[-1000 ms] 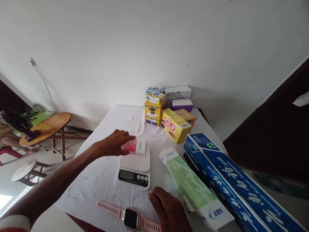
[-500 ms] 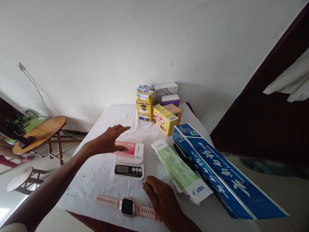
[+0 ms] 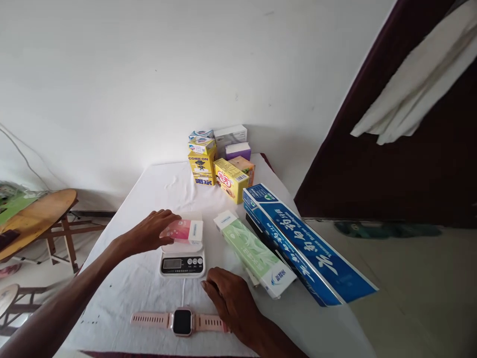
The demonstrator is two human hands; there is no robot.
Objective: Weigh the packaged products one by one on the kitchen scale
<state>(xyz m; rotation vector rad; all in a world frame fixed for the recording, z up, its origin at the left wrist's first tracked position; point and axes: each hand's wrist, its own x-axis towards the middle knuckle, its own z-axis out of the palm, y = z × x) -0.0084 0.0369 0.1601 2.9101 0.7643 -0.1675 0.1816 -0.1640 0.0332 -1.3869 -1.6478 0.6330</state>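
A pink-and-white box [image 3: 182, 229] lies across the platform of a small white digital scale [image 3: 182, 263]. My left hand [image 3: 154, 231] is closed about the box's left end, fingers at the far edge and thumb at the near edge. In front of the scale, my right hand [image 3: 233, 301] rests on the cloth with its fingers curled in, nothing visible in them. Its wrist side covers one strap end of a pink smartwatch [image 3: 182, 322], laid flat with its dark screen up. Right of the scale is a long green-and-white box [image 3: 255, 253], overlapping another carton underneath.
A long blue toothpaste carton [image 3: 301, 238] lies slanted at the table's right. At the back, against the wall, stand several boxes, including a yellow snack box [image 3: 231, 181] and a stack of yellow cartons [image 3: 201, 166]. A round wooden table [image 3: 59, 204] stands at left.
My left hand has come down from above the pink-and-white box and closed on its left end. My right hand stays beside the watch. The camera view has turned to the right.
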